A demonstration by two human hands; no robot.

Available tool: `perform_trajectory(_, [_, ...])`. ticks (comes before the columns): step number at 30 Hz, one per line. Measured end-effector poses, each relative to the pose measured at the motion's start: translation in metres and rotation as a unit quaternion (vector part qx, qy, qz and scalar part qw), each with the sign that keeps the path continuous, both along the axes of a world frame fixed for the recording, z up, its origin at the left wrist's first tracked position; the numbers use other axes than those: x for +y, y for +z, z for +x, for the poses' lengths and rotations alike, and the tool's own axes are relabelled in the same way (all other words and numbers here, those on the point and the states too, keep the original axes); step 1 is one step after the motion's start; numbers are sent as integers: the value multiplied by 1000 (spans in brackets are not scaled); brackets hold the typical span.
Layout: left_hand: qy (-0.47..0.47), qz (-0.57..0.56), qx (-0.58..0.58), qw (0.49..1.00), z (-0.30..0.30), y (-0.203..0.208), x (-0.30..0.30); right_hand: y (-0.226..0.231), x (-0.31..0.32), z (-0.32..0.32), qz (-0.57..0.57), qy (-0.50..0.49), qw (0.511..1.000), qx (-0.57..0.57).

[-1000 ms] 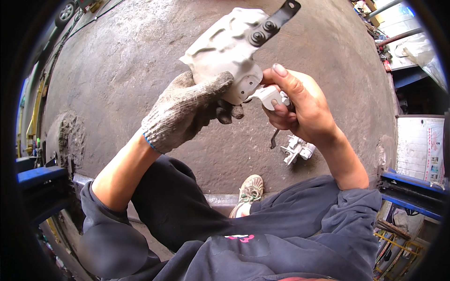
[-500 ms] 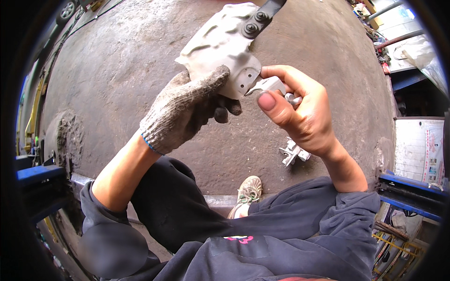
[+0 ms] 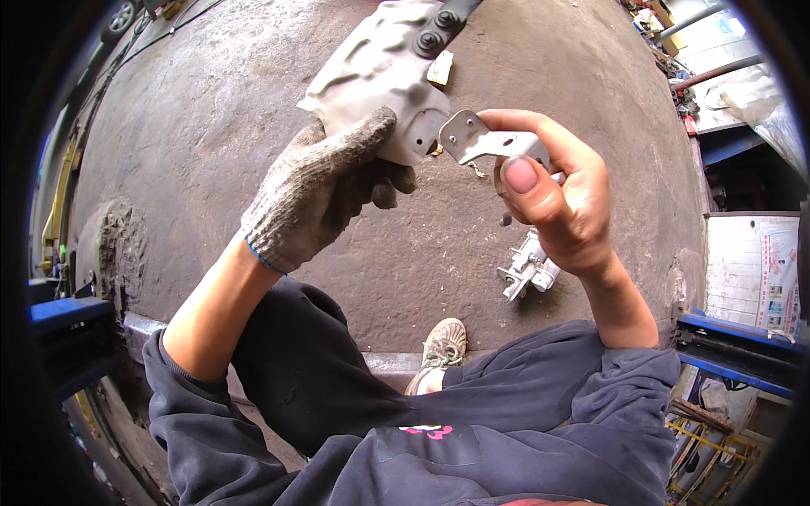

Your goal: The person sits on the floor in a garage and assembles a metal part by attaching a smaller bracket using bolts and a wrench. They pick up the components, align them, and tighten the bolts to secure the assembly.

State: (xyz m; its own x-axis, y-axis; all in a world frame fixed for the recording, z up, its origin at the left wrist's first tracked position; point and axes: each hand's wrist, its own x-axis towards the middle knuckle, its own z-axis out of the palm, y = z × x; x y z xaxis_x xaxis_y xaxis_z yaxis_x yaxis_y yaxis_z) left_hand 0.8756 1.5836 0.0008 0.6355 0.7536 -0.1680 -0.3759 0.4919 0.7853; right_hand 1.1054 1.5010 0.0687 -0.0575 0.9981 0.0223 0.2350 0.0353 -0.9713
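Observation:
My left hand, in a grey, stained knit glove, grips the lower end of a pale, dented metal panel. A dark bar is fastened to the panel's upper right by two bolts. Between the thumb and fingers of my bare right hand is a small, bent metal bracket. Its rounded plate bears two small holes or studs and sits close to the panel's lower corner, where a small hole shows. Whether plate and panel touch there, I cannot tell. The fingers behind the bracket are partly hidden.
On the concrete floor below my right hand lies a pale metal assembly. A yellowish block lies beyond the panel. My shoe is at the front edge. Blue metal beams stand at both sides.
The bracket has come away from the panel's corner and turned, so its plate now shows. My right hand moved slightly right; my left hand and the panel shifted slightly left.

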Motion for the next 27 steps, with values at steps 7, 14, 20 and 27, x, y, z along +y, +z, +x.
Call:
perform_trajectory(7, [-7, 23, 34, 999, 7, 7, -7, -25, 4, 3, 142, 3, 981, -132])
perform_trajectory(14, [-26, 28, 28, 999, 5, 4, -8, -17, 2, 0, 91, 0, 990, -109])
perform_trajectory(20, [-19, 32, 47, 998, 7, 8, -10, -19, 4, 4, 131, 8, 983, -127])
perform_trajectory(27, [-19, 29, 39, 999, 4, 7, -11, -9, 1, -2, 85, 5, 991, -100])
